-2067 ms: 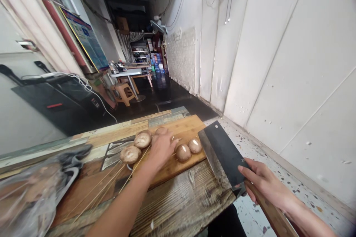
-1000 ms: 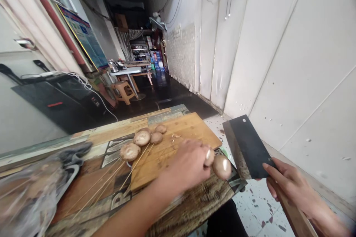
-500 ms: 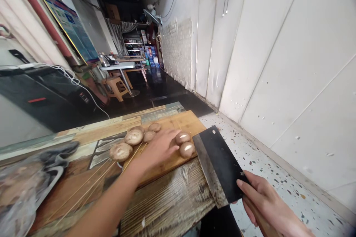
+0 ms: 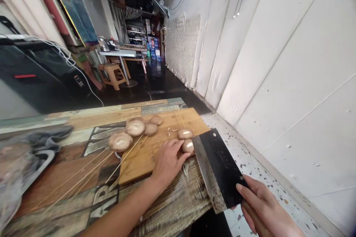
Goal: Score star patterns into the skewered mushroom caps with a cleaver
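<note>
On the wooden cutting board [image 4: 167, 118], two brown mushrooms with white cut marks sit at the right side. My left hand [image 4: 168, 158] has its thumb and fingers around the left side of the nearer mushroom [image 4: 188, 146]; the farther mushroom [image 4: 185, 133] lies just behind it. My right hand [image 4: 260, 196] grips the handle of a broad black cleaver [image 4: 221, 166], whose blade tilts over the table corner beside the nearer mushroom. Several more mushrooms [image 4: 135, 128] are grouped at the board's left end, with thin wooden skewers [image 4: 129, 157] lying near them.
The patchwork wood table [image 4: 63, 172] carries a plastic bag [image 4: 12, 177] and a grey cloth [image 4: 52, 137] at the left. A white panelled wall [image 4: 292, 81] runs along the right, above a speckled floor [image 4: 246, 148]. A plastic stool [image 4: 112, 76] stands farther back.
My left hand has moved right and toward me, from behind the cut mushrooms' left side to the nearer one. The cleaver stays in my right hand, nearly still. The view has shifted slightly.
</note>
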`<control>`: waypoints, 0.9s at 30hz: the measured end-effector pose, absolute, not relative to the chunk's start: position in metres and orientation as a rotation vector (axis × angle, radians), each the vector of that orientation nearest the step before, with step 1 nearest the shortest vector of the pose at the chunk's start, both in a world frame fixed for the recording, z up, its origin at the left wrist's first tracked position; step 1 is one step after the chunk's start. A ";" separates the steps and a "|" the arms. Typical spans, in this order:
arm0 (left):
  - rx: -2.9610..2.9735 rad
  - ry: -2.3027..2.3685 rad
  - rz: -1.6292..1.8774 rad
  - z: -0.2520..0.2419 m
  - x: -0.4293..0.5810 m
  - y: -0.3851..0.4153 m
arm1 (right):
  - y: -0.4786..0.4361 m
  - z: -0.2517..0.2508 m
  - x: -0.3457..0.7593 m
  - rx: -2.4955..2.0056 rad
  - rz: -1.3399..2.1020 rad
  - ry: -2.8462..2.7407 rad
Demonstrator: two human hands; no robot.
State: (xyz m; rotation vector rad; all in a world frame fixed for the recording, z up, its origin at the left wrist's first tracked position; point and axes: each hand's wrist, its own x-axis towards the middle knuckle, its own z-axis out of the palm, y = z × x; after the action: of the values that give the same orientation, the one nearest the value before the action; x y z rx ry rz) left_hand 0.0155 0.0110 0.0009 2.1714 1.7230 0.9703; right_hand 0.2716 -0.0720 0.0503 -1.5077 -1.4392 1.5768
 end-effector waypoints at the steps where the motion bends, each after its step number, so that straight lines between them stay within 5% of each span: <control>1: 2.161 1.717 0.978 0.001 0.015 0.011 | -0.072 0.050 0.272 -1.525 1.579 -1.440; 27: 2.055 1.676 0.966 0.004 0.015 0.013 | -0.038 0.078 0.268 -1.494 1.638 -1.558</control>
State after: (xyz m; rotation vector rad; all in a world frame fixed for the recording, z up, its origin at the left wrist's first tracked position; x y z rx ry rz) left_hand 0.0153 0.0132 0.0036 2.0554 1.6762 0.9660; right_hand 0.2678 -0.0375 0.0784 -1.4937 -1.5576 1.6375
